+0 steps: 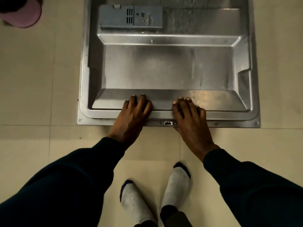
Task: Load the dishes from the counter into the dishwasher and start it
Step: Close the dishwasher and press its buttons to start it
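The dishwasher door (168, 68) lies fully open and flat, its steel inner face turned up, filling the frame from the centre to 12 o'clock; its near edge runs across just below the middle. At 12 o'clock on the door sits the grey detergent dispenser (131, 18), with vent slots and a round cap; at the near edge, at 6 o'clock of the door, a small latch slot (168, 123) shows between two screws.

The left hand (132, 117) rests palm down over that near edge, just to the 9 o'clock side of the latch, fingers spread and curled lightly onto the sloped rim; the right hand (191, 120) rests the same way just to the 3 o'clock side, partly covering the edge by the latch; both are open and flat on the metal, and whether the thumbs hook under the edge I cannot tell.

Dark sleeves (73, 182) run back to 7 and 5 o'clock; at 6 o'clock two feet in grey socks (177, 185) stand on the pale tiled floor (41, 79); at 10 o'clock, in the far corner, lies a pink rounded object (23, 13), partly cut off by the frame.
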